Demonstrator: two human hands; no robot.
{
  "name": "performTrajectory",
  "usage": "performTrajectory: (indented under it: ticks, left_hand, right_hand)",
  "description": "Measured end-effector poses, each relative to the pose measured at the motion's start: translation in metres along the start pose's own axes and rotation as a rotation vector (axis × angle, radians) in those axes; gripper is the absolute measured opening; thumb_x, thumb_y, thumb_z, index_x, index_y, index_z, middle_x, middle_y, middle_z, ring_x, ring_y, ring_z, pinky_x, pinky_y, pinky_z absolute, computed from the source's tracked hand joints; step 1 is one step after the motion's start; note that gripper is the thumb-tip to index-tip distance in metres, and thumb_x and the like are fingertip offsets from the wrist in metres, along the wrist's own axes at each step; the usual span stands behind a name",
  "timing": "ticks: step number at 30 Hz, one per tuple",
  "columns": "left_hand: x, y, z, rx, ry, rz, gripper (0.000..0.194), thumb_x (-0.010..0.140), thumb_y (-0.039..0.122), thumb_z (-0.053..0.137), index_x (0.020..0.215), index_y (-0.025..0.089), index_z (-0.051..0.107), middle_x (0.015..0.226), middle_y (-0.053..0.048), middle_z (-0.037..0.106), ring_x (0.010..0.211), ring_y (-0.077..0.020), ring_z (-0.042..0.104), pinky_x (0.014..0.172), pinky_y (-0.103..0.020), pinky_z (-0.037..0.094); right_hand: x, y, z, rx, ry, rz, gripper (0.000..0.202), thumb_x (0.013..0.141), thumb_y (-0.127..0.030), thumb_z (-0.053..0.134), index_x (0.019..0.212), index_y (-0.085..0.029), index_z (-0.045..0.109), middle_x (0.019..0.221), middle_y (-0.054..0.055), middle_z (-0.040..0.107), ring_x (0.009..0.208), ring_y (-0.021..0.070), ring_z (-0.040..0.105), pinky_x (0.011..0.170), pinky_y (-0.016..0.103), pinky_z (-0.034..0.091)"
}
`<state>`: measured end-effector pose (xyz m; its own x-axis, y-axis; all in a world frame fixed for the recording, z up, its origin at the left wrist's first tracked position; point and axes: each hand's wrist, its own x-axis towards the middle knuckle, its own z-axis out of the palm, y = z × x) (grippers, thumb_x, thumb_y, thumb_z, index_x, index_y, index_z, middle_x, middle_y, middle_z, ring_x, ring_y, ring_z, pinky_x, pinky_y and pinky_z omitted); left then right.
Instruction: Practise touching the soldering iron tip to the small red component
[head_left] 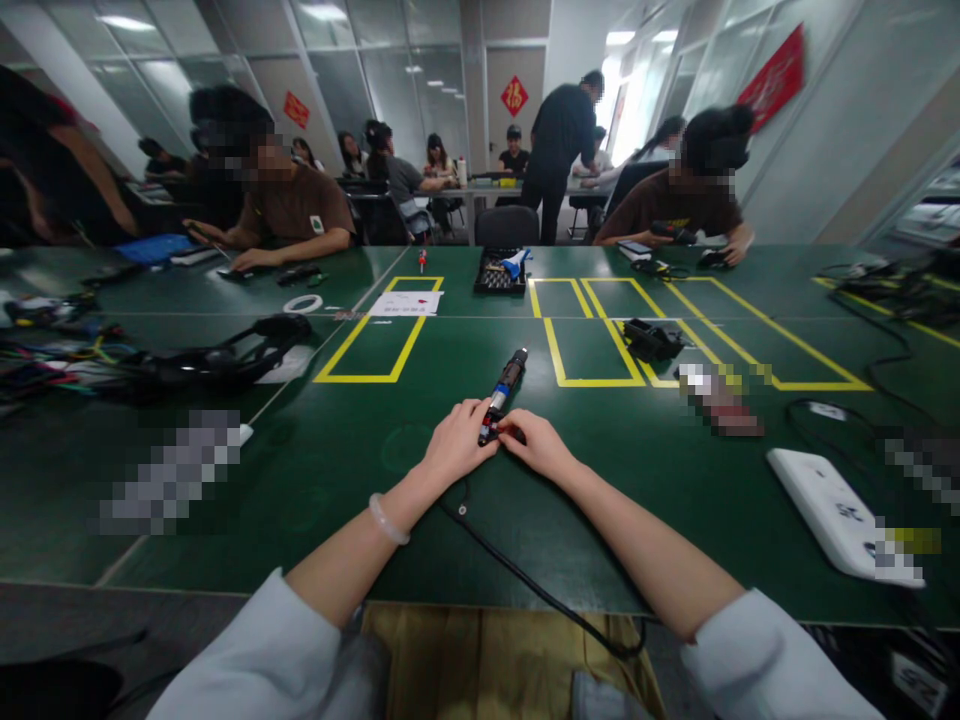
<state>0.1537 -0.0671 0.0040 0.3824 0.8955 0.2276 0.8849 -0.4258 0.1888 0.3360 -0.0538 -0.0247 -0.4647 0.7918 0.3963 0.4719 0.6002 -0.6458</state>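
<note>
A slim corded electric tool (508,382) lies on the green table, its metal tip pointing away and slightly right. Its casing looks partly opened, with a silver section, a blue band and bits of red near the rear. My left hand (459,440) is closed around the rear part from the left. From the right, the fingertips of my right hand (541,446) pinch at the tool's rear end, where small dark and red parts show; what exactly they grip is hidden. A black cable (517,572) runs from beneath my left hand toward the table's near edge.
Yellow tape outlines (600,382) mark the green table (360,470). Ahead are a black tray (501,272) and a dark block-shaped part (652,340). A white power strip (825,505) lies right; wires and a black assembly (225,352) lie left. Two co-workers sit opposite.
</note>
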Motion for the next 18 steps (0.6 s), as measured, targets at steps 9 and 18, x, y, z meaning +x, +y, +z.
performTrajectory:
  ticks: [9,18]
  left_hand:
    - [0.006,0.003,0.002,0.023,-0.001,-0.063,0.055,0.089,0.047,0.052,0.138,0.025,0.040,0.117,-0.009,0.052,0.105,-0.0240,0.053,0.087,-0.034,0.047]
    - [0.012,-0.018,-0.004,0.063,-0.032,-0.093,0.060,0.089,0.051,0.051,0.141,0.023,0.038,0.122,-0.012,0.048,0.106,-0.0261,0.049,0.087,-0.036,0.046]
  right_hand:
    - [-0.004,-0.002,-0.006,-0.101,-0.011,-0.051,0.018,0.089,-0.014,0.052,0.102,-0.021,0.062,0.099,0.007,0.064,0.094,0.0207,0.054,0.085,0.034,0.045]
    - [-0.007,-0.002,-0.009,0.008,-0.023,0.009,0.027,0.088,-0.015,0.053,0.114,-0.021,0.059,0.098,0.005,0.060,0.093,0.0177,0.057,0.083,0.030,0.047]
